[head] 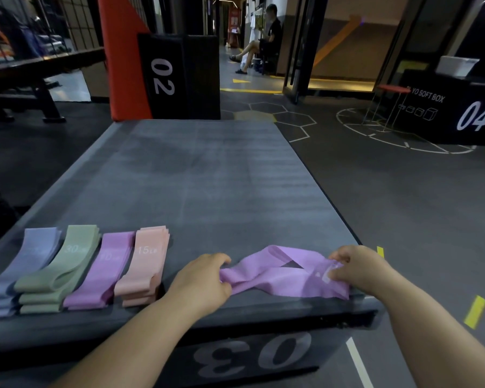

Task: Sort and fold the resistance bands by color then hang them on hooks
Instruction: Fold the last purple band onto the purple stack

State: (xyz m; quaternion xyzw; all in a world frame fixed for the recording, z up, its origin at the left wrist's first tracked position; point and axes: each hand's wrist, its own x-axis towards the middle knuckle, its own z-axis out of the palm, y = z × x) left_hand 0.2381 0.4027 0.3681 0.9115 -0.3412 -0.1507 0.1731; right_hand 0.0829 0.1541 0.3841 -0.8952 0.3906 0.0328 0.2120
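A soft purple fabric band loop (286,280), twisted once, is held at the near edge of the ribbed grey surface (207,177). Its ends are pinched by the left hand (200,278) and right hand (359,268).

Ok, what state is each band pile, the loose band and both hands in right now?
Blue band pile: folded, stacked, far left on the box.
Green band pile: folded, stacked, beside the blue.
Purple band pile: folded, lying flat.
Pink band pile: folded, stacked, rightmost of the row.
Loose purple band: unfolded, twisted, held between both hands on the box top.
Left hand: grips the band's left end.
Right hand: pinches the band's right end.
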